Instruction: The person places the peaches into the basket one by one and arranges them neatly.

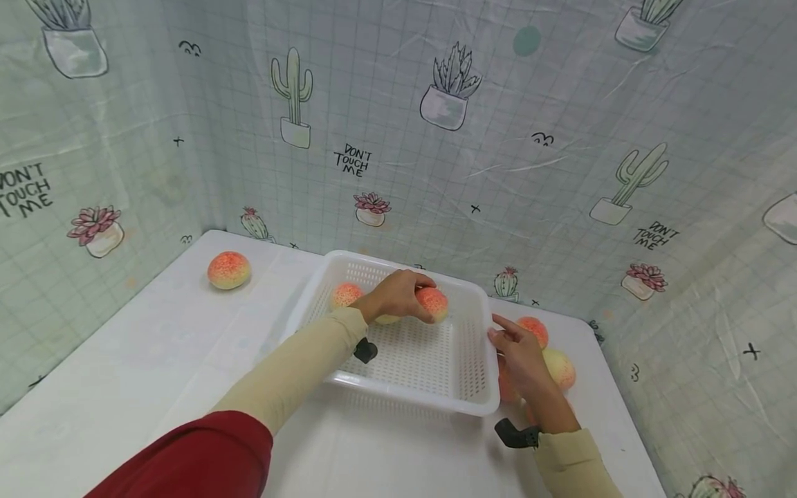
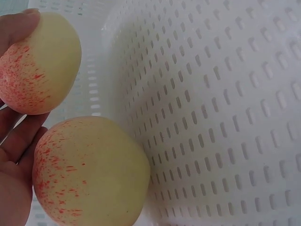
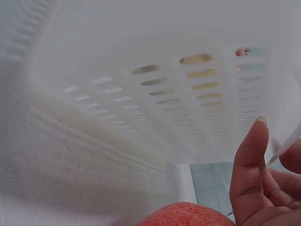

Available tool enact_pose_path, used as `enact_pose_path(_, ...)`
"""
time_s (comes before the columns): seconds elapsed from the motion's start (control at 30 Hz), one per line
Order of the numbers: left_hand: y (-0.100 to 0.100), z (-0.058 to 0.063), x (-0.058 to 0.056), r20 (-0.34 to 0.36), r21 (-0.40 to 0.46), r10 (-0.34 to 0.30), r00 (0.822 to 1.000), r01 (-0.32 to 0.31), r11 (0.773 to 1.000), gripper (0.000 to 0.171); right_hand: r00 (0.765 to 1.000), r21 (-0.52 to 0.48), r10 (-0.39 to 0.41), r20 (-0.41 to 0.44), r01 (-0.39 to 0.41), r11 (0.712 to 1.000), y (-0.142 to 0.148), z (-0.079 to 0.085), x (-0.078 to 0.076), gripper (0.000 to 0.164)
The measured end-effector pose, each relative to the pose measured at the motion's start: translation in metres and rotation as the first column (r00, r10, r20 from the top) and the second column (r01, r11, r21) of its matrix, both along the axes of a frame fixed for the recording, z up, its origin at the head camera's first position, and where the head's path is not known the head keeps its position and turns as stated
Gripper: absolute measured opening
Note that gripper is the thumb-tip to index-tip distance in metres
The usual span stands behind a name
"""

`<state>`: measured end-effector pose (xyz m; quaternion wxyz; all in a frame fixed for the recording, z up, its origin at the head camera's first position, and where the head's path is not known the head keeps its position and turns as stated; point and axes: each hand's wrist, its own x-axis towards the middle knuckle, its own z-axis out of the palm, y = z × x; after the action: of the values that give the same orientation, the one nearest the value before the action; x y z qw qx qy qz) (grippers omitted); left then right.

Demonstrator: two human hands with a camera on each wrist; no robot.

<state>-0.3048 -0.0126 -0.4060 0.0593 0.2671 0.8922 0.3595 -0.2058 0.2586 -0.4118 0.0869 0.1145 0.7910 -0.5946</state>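
My left hand (image 1: pixel 398 294) holds a red-and-yellow peach (image 1: pixel 432 304) over the inside of a white perforated plastic basket (image 1: pixel 405 387). In the left wrist view, thumb and fingers wrap the held peach (image 2: pixel 44 66), with another peach (image 2: pixel 94 174) just below it. Two peaches lie in the basket: one on the left (image 1: pixel 346 295), the other mostly hidden under my left wrist. At the basket's right side, my right hand (image 1: pixel 523 356) grips the rim between thumb and fingers. The right wrist view shows its thumb (image 3: pixel 251 165) by the slotted wall (image 3: pixel 155 89).
Several peaches (image 1: pixel 559 368) lie right of the basket, partly covered by my right hand and forearm. A single peach (image 1: pixel 229 270) rests at the table's back left. The white table (image 1: pixel 156 339) meets a cactus-printed curtain (image 1: pixel 386 97) behind and at both sides.
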Motion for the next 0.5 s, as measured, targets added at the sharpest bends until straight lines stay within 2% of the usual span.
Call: enact_pose_path(0.5, 0.0028, -0.0031, -0.0006, -0.01, -0.04, -0.028, 1.0, 0.027, 0.999, 0.069, 1.0, 0.011, -0.001, -0.004, 0.001, 1.0, -0.0007, 0.0012, 0.0016, 0.054)
